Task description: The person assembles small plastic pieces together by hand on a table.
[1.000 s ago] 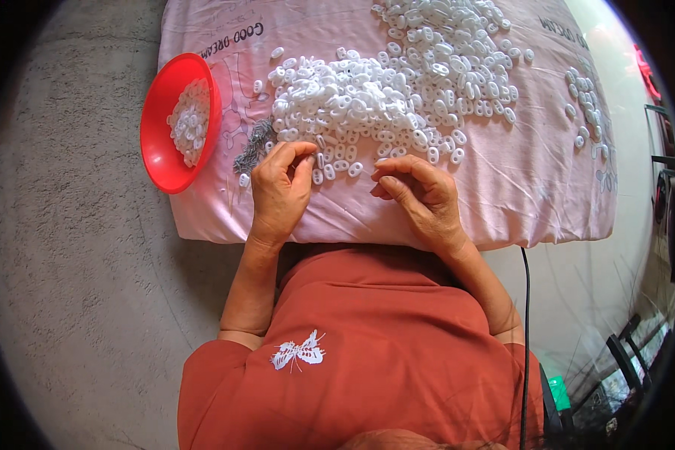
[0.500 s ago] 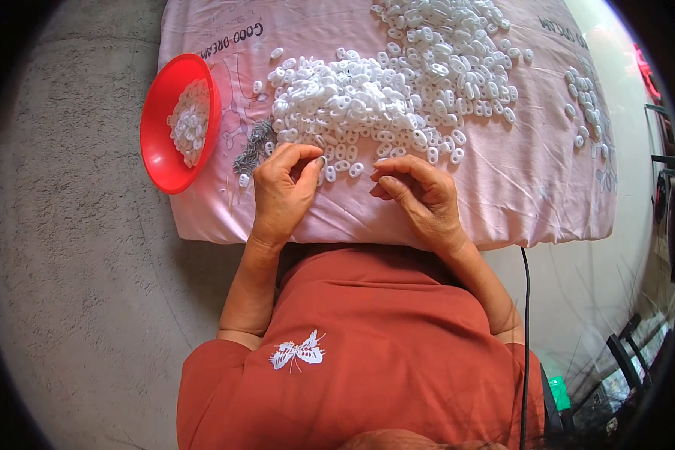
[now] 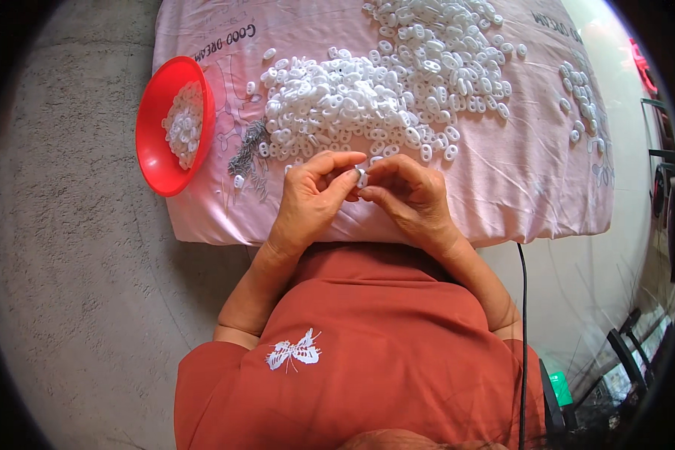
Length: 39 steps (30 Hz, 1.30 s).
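Observation:
A small white oval piece with two holes (image 3: 362, 180) is pinched between my hands, just above the near edge of the pile. My left hand (image 3: 315, 195) is closed, its thumb and forefinger against the piece's left side. From the other side, the curled fingers and thumb of my right hand (image 3: 416, 196) close on the same piece. Anything smaller in the fingertips is hidden. Beyond the hands spreads a heap of matching white pieces (image 3: 337, 101). Left of the heap lies a tangled bunch of thin grey strands (image 3: 249, 154).
A red bowl (image 3: 151, 154) holding more white pieces sits tilted at the table's left edge. Pink printed cloth (image 3: 502, 172) covers the table. Several white pieces (image 3: 581, 94) lie apart at the far right. A black cable (image 3: 524, 322) hangs down at the right.
My left hand has moved right and met my right hand, which was apart from it. Both now close on one white piece. The view has shifted slightly.

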{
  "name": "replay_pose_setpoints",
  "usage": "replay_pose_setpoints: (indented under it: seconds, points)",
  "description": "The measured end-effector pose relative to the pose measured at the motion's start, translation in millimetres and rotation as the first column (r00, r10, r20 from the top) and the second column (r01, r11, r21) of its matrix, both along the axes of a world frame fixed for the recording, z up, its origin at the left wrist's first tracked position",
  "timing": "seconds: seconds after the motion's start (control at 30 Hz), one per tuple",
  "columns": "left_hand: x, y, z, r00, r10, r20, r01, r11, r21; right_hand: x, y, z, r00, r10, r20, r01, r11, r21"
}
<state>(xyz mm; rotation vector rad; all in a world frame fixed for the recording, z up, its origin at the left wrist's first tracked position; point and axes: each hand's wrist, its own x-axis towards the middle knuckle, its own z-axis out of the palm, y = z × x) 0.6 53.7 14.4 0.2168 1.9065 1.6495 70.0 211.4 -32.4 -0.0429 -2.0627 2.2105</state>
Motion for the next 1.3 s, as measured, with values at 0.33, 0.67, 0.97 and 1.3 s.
replay_pose_setpoints:
  seconds: [0.33, 0.67, 0.97, 1.3]
  points:
    - [1.0, 0.5, 4.9, 0.999, -0.027, -0.025, 0.027, 1.000, 0.007, 0.4, -1.0, 3.1, 0.993, -0.009, 0.116, 0.047, 0.941, -0.336]
    - [5.1, -1.7, 4.3, 0.996, 0.029, 0.089, -0.040, 0.992, 0.118, -1.8, 2.1, 3.2, 0.997, 0.011, -0.073, -0.014, 0.999, -0.049]
    - [-44.8, -88.3, 5.3, 0.783, -0.023, -0.622, -0.346, 0.815, -0.464, 3.1, 1.9, 2.1, 0.993, 0.022, 0.117, -0.001, 0.985, -0.173]
    - [-40.2, -96.0, -2.7, 0.807, -0.196, -0.556, -0.276, 0.708, -0.650, 2.4, -0.2, 3.4, 0.991, 0.031, 0.133, 0.005, 0.966, -0.259]
